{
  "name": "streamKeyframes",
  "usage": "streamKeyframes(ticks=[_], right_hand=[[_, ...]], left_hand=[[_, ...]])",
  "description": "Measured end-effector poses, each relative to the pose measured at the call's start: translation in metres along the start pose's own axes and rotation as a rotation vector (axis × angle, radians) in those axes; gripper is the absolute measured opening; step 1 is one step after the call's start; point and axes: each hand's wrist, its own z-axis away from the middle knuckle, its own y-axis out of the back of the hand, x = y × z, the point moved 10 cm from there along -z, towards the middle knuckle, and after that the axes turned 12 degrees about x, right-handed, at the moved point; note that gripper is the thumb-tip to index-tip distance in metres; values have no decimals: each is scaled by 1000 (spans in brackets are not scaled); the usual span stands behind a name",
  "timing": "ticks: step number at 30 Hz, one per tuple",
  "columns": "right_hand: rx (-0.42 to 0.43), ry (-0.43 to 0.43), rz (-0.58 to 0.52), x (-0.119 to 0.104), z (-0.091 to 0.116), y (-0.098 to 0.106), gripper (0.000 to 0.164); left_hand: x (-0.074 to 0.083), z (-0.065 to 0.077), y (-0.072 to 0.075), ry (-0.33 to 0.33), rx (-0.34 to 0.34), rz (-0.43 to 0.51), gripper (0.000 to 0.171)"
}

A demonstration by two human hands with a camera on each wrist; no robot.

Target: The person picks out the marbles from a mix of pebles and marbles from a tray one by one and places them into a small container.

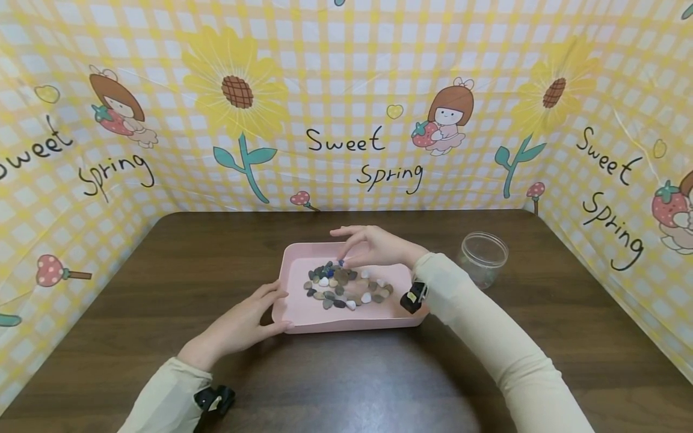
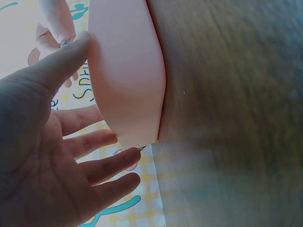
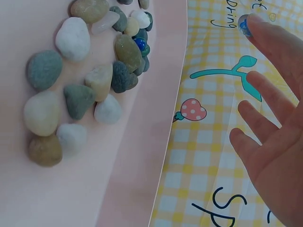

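Note:
A pink tray [image 1: 357, 323] on the table holds many pebbles [image 3: 43, 113] in white, grey, green and brown. Among them sits a dark blue marble [image 3: 140, 43]. Over the tray's far part, my right hand [image 1: 376, 246] pinches another blue marble [image 3: 245, 26] between thumb and index finger, its other fingers spread. My left hand [image 1: 243, 322] rests against the tray's left end. The left thumb [image 2: 75, 52] touches the rim, and the fairly straight fingers [image 2: 111, 165] lie along the outer side.
A clear round open jar [image 1: 483, 258] stands right of the tray, partly behind the right sleeve [image 1: 476, 319]. The dark wooden table [image 1: 346, 373] ends at a yellow checked cloth [image 1: 346, 78] hung behind and along both sides.

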Motion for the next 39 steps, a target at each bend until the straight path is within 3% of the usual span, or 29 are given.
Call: streamKeyframes(ticks=[14,39], right_hand=[[79,41,9,2,10,17,13],[182,-2,9,10,37,50,14]], left_hand=[[0,0,0,-19,11,-11,63],[0,0,-1,-14,9,-8,65]])
